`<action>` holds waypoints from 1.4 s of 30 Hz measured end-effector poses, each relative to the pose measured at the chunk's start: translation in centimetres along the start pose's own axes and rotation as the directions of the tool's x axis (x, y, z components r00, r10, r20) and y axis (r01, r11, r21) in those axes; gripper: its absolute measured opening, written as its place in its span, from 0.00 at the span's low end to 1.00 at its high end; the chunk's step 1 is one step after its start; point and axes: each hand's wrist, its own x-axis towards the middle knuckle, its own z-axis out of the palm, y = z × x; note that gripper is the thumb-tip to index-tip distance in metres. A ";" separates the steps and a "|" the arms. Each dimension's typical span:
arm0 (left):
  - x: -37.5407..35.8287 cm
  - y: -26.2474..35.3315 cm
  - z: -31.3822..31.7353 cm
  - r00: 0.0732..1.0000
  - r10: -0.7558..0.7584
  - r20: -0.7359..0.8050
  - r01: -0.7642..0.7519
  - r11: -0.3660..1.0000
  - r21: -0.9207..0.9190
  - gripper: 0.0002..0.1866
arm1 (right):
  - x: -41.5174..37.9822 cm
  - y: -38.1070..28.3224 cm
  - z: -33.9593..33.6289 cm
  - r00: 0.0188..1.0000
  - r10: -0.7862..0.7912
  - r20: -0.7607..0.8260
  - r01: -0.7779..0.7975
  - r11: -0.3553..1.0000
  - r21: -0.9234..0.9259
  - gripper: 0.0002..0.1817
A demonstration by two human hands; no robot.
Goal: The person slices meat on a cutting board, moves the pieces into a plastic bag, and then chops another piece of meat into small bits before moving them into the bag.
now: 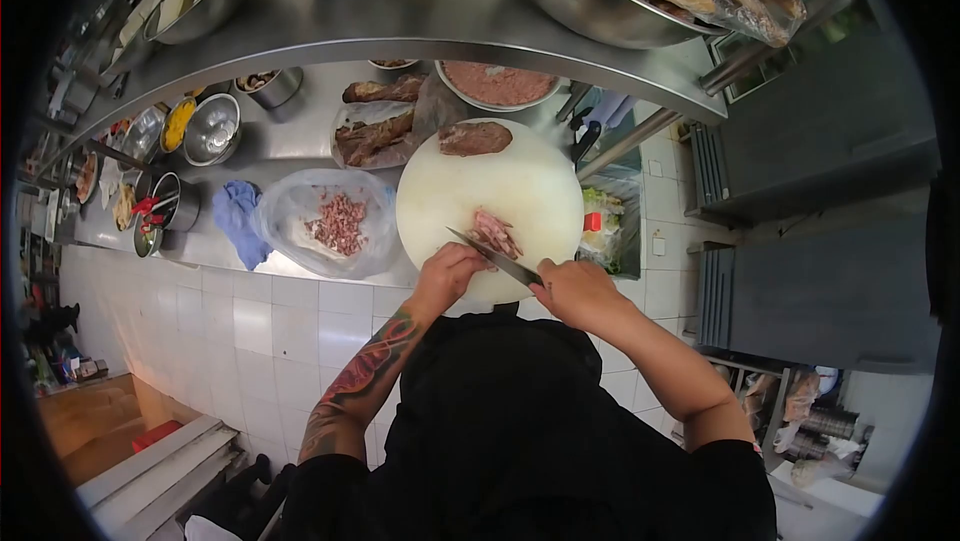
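My right hand (573, 291) grips the handle of a kitchen knife (508, 264), whose blade points to the upper left over a round white cutting board (430, 186). Sliced pinkish meat (495, 233) lies in a small pile just beyond the blade. My left hand (450, 271) rests at the board's near edge, its fingers curled in close to the blade; what they hold, if anything, is hidden. A large brown piece of meat (475, 139) sits at the far side of the board. To the left, a plastic-lined bowl (285, 231) contains diced meat (340, 225).
A blue cloth (240, 221) lies left of the lined bowl. Brown meat pieces (375, 136) on plastic and a bowl of ground meat (500, 84) stand behind the board. A steel shelf (440, 11) overhangs the counter. Right of the board is a plastic-lined bin (625, 231).
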 end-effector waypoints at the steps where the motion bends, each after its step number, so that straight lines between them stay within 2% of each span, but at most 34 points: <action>1: -0.1 -0.1 0.1 1.000 -0.004 -0.003 0.004 1.000 0.002 0.12 | -0.3 0.1 -0.1 1.000 -0.001 0.004 0.001 1.000 -0.001 0.18; 4: -0.1 -0.5 0.2 1.000 0.000 -0.011 0.000 1.000 0.009 0.12 | 0.3 0.2 1.3 0.999 0.009 0.053 -0.010 1.000 0.010 0.17; 6: -0.4 -0.5 0.3 1.000 0.010 -0.014 -0.010 1.000 0.010 0.12 | 3.0 0.5 5.3 0.995 0.045 -0.085 -0.039 0.997 0.069 0.17; 7: -0.3 -0.5 0.2 1.000 0.010 -0.017 -0.010 1.000 0.010 0.11 | 3.6 0.6 5.4 0.995 0.043 -0.087 -0.037 0.997 0.068 0.17; 9: -0.5 -0.4 0.1 1.000 0.015 -0.013 -0.015 1.000 0.009 0.10 | 4.3 0.7 5.2 0.989 -0.032 -0.145 0.040 0.998 0.058 0.17; 11: -0.2 -0.8 0.4 1.000 -0.004 0.023 0.003 1.000 0.024 0.10 | 3.4 1.0 4.1 0.990 0.002 -0.144 0.011 0.996 0.090 0.17; 16: 0.5 -0.2 -0.2 1.000 0.009 -0.001 -0.009 1.000 0.004 0.10 | 0.6 1.3 2.3 0.991 0.042 -0.125 -0.027 0.992 0.120 0.18; 18: 0.6 -0.1 -0.5 1.000 0.015 -0.016 -0.015 1.000 0.016 0.10 | -0.6 1.3 2.7 0.983 0.012 -0.181 0.033 0.969 0.244 0.17; 19: 0.4 0.2 -1.1 0.999 -0.011 -0.047 0.012 1.000 0.017 0.09 | -1.1 1.1 3.2 0.983 0.012 -0.185 0.034 0.968 0.248 0.17; 20: 0.1 0.6 -1.7 0.996 -0.038 -0.078 0.040 0.999 0.018 0.08 | -1.6 1.0 3.9 0.961 -0.002 -0.278 0.094 0.944 0.318 0.18; 21: -0.4 0.9 -2.3 0.997 -0.034 -0.072 0.036 0.999 0.019 0.08 | -2.1 0.8 4.6 0.929 -0.006 -0.369 0.157 0.911 0.380 0.19; 22: -1.0 1.3 -3.0 0.992 -0.060 -0.111 0.064 0.997 0.038 0.08 | -2.1 1.0 5.8 0.913 -0.010 -0.408 0.196 0.888 0.416 0.25; 23: -1.3 1.6 -3.5 0.985 -0.084 -0.148 0.093 0.994 0.054 0.09 | -2.3 1.1 6.7 0.911 -0.002 -0.412 0.193 0.886 0.422 0.25; 24: -0.8 2.4 -4.1 0.987 -0.079 -0.138 0.087 0.995 0.054 0.09 | -2.4 0.9 7.2 0.900 -0.015 -0.436 0.208 0.892 0.400 0.26; 26: 0.3 4.4 -5.7 0.990 0.052 -0.134 -0.037 0.993 0.111 0.11 | -2.7 0.4 7.6 0.893 -0.027 -0.450 0.210 0.909 0.361 0.28; 27: 0.9 5.0 -6.0 0.990 0.054 -0.127 -0.040 0.993 0.114 0.11 | -2.7 0.2 7.7 0.891 -0.024 -0.453 0.211 0.906 0.367 0.28; 29: 2.5 5.4 -6.0 0.993 0.117 -0.005 -0.116 0.990 0.075 0.14 | -2.7 -0.1 7.9 0.907 -0.030 -0.421 0.188 0.921 0.340 0.28; 30: 2.8 4.9 -5.8 0.990 0.085 0.109 -0.091 0.994 0.053 0.15 | -2.7 -0.3 7.9 0.905 -0.026 -0.426 0.188 0.920 0.343 0.28; 31: 3.1 4.5 -5.5 0.990 0.088 0.111 -0.094 0.994 0.055 0.15 | -2.7 -0.4 7.9 0.904 -0.035 -0.426 0.190 0.926 0.326 0.28; 33: 3.7 4.2 -4.6 0.963 -0.008 0.271 0.010 1.000 -0.004 0.16 | -2.5 -0.5 8.0 0.901 -0.041 -0.433 0.193 0.930 0.313 0.29; 35: 3.9 3.8 -3.6 0.954 -0.023 0.299 0.021 1.000 0.009 0.16 | -2.1 -0.2 8.4 0.887 -0.105 -0.450 0.231 0.944 0.234 0.29; 40: 4.3 3.8 -3.6 0.952 -0.017 0.307 0.019 1.000 -0.002 0.17 | -2.4 0.5 7.8 0.902 -0.130 -0.412 0.247 0.938 0.244 0.30; 42: 4.7 3.7 -5.2 0.984 -0.031 0.175 0.032 0.999 -0.002 0.17 | -2.7 0.9 7.8 0.908 -0.124 -0.400 0.248 0.928 0.276 0.30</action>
